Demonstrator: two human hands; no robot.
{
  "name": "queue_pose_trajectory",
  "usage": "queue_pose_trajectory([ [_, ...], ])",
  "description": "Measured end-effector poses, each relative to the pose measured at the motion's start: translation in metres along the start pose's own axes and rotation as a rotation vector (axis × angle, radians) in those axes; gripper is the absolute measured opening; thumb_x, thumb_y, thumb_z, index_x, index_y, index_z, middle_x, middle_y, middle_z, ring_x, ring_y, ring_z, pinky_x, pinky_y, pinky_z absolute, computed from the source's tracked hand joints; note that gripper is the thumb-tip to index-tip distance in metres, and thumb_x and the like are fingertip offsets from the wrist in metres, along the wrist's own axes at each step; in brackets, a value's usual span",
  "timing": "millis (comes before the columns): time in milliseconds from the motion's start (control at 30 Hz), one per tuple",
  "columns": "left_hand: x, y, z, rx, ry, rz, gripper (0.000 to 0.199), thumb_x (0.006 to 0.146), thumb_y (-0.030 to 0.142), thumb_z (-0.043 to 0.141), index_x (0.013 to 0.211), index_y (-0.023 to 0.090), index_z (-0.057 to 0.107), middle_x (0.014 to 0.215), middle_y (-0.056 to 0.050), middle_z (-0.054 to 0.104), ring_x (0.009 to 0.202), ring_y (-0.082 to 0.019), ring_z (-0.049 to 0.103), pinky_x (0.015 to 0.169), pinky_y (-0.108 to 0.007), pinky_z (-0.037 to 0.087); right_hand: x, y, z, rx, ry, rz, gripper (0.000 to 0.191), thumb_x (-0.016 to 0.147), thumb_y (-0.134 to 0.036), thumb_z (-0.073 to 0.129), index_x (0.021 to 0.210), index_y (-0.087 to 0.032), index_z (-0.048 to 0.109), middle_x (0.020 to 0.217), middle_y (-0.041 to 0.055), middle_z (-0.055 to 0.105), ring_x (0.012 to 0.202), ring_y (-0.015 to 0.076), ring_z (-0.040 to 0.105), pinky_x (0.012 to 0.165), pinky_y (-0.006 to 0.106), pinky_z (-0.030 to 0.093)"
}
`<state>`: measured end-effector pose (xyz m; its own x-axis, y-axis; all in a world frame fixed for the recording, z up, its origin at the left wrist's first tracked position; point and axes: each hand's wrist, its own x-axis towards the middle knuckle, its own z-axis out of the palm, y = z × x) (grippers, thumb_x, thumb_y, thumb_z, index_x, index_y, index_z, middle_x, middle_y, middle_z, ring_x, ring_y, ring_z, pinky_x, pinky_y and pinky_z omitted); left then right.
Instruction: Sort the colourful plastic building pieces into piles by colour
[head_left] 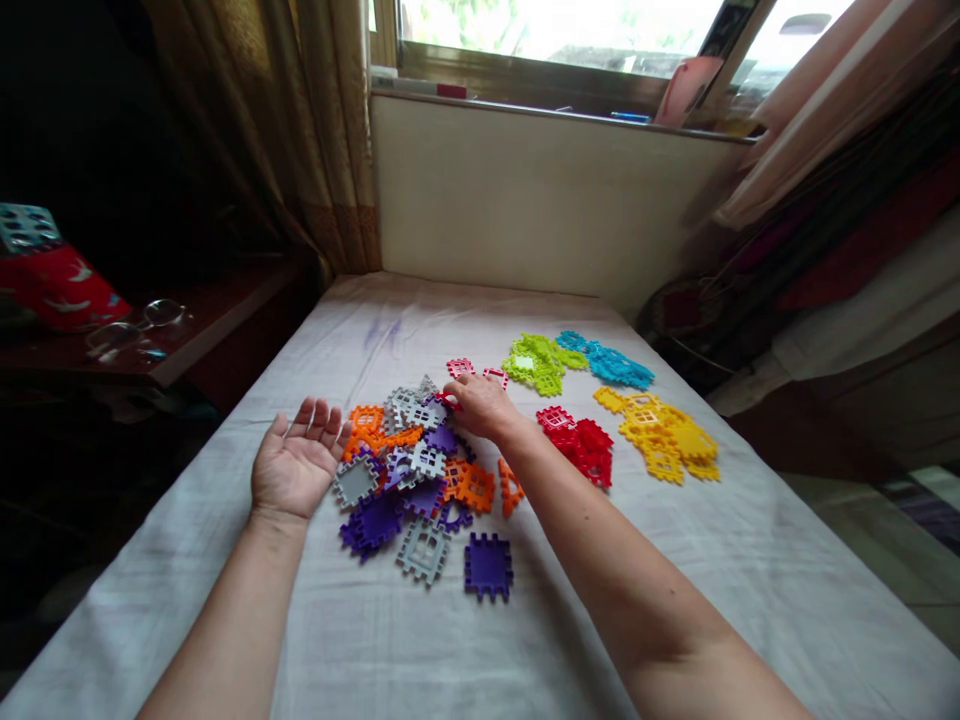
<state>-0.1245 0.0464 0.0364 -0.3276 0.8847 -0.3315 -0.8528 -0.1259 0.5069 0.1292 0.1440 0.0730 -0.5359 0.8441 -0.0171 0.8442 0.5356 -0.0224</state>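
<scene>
At the left edge of the frame, a red container (pixel 64 285) is standing beside a pair of glasses (pixel 139 328) on a dark table (pixel 202 300). Left of center, the left hand (pixel 298 462) is lying palm up on the white sheet (pixel 375 645), wide and empty, its fingertips reaching the mixed pile (pixel 420 460) of orange, purple and gray plastic pieces. Below that pile, a purple square (pixel 488 566) is lying apart. At the center, the right hand (pixel 480 402) is reaching over the pile's upper right side, its fingers bent narrow at a red piece (pixel 448 400); whether they are gripping it, I cannot tell. Farther right, green pieces (pixel 540 362), red pieces (pixel 581 445), blue pieces (pixel 611 362) and yellow pieces (pixel 667 435) are lying in separate heaps.
</scene>
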Motion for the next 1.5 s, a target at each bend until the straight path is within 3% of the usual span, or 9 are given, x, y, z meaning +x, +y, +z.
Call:
queue_pose_trajectory([
  [133,0.001,0.000,-0.001,0.012,-0.017,0.003,0.024,0.091,0.037,0.054,0.099,0.020,0.068,0.093,-0.006,0.075,0.091,-0.022,0.072,0.086,-0.043,0.058,-0.014,0.001,0.001,0.007,0.117,0.086,0.041,0.087,-0.005,0.045,0.117,-0.019,0.068,0.131,0.0133,0.061,0.113,0.0215,0.060,0.096,0.029,0.047],
  [300,0.000,0.001,0.001,0.020,0.011,0.009,0.027,0.094,0.035,0.047,0.097,0.020,0.069,0.093,-0.007,0.075,0.091,-0.021,0.072,0.084,-0.043,0.059,-0.053,0.036,-0.005,0.094,0.221,0.300,0.042,0.088,-0.015,0.051,0.128,-0.019,0.064,0.134,0.0114,0.060,0.116,0.0224,0.060,0.100,0.030,0.046],
  [433,-0.003,0.001,0.006,0.014,0.029,0.005,0.030,0.095,0.034,0.043,0.097,0.018,0.068,0.091,-0.007,0.075,0.089,-0.021,0.072,0.083,-0.042,0.059,-0.093,0.072,-0.009,0.073,0.161,0.505,0.039,0.089,-0.025,0.055,0.125,-0.020,0.068,0.127,0.0114,0.067,0.117,0.0273,0.061,0.101,0.038,0.046],
  [600,-0.006,0.001,0.009,0.008,0.042,-0.001,0.029,0.096,0.033,0.043,0.095,0.017,0.068,0.089,-0.007,0.075,0.085,-0.020,0.073,0.086,-0.042,0.059,-0.120,0.094,-0.007,0.066,0.082,0.549,0.035,0.087,-0.023,0.056,0.117,-0.020,0.073,0.124,0.0119,0.070,0.117,0.0287,0.062,0.100,0.040,0.047],
  [800,-0.002,0.002,0.004,0.012,0.021,0.001,0.026,0.094,0.034,0.046,0.098,0.019,0.067,0.091,-0.006,0.075,0.087,-0.020,0.072,0.087,-0.043,0.059,-0.079,0.083,-0.009,0.033,0.134,0.440,0.036,0.090,-0.024,0.054,0.121,-0.023,0.072,0.127,0.0097,0.068,0.119,0.0251,0.060,0.102,0.036,0.045],
  [967,0.003,0.003,-0.002,-0.005,-0.007,-0.026,0.025,0.092,0.035,0.049,0.101,0.020,0.067,0.094,-0.006,0.076,0.090,-0.022,0.072,0.089,-0.045,0.058,-0.019,0.060,-0.004,-0.063,0.041,0.356,0.035,0.092,-0.025,0.051,0.120,-0.022,0.072,0.119,0.0131,0.069,0.112,0.0271,0.061,0.093,0.035,0.048],
  [1100,0.002,0.004,0.000,-0.019,0.023,-0.028,0.028,0.095,0.034,0.044,0.101,0.019,0.067,0.092,-0.007,0.076,0.088,-0.021,0.073,0.085,-0.043,0.059,0.000,0.047,0.005,-0.076,0.015,0.330,0.030,0.092,-0.021,0.051,0.107,-0.020,0.076,0.119,0.0142,0.069,0.111,0.0277,0.059,0.091,0.036,0.047],
  [1300,0.000,0.003,0.003,0.011,0.023,-0.018,0.027,0.094,0.035,0.046,0.100,0.020,0.067,0.092,-0.007,0.075,0.089,-0.021,0.072,0.085,-0.043,0.059,-0.021,0.041,0.009,-0.054,0.067,0.317,0.030,0.093,-0.021,0.048,0.109,-0.015,0.073,0.117,0.0152,0.068,0.111,0.0259,0.058,0.092,0.034,0.045],
  [1500,0.002,0.003,0.001,0.028,0.009,-0.012,0.025,0.092,0.034,0.048,0.100,0.021,0.067,0.093,-0.006,0.075,0.090,-0.021,0.072,0.087,-0.044,0.058,-0.070,0.075,-0.012,-0.034,0.144,0.486,0.028,0.092,-0.026,0.050,0.106,-0.019,0.074,0.117,0.0125,0.069,0.111,0.0251,0.060,0.094,0.033,0.044],
])
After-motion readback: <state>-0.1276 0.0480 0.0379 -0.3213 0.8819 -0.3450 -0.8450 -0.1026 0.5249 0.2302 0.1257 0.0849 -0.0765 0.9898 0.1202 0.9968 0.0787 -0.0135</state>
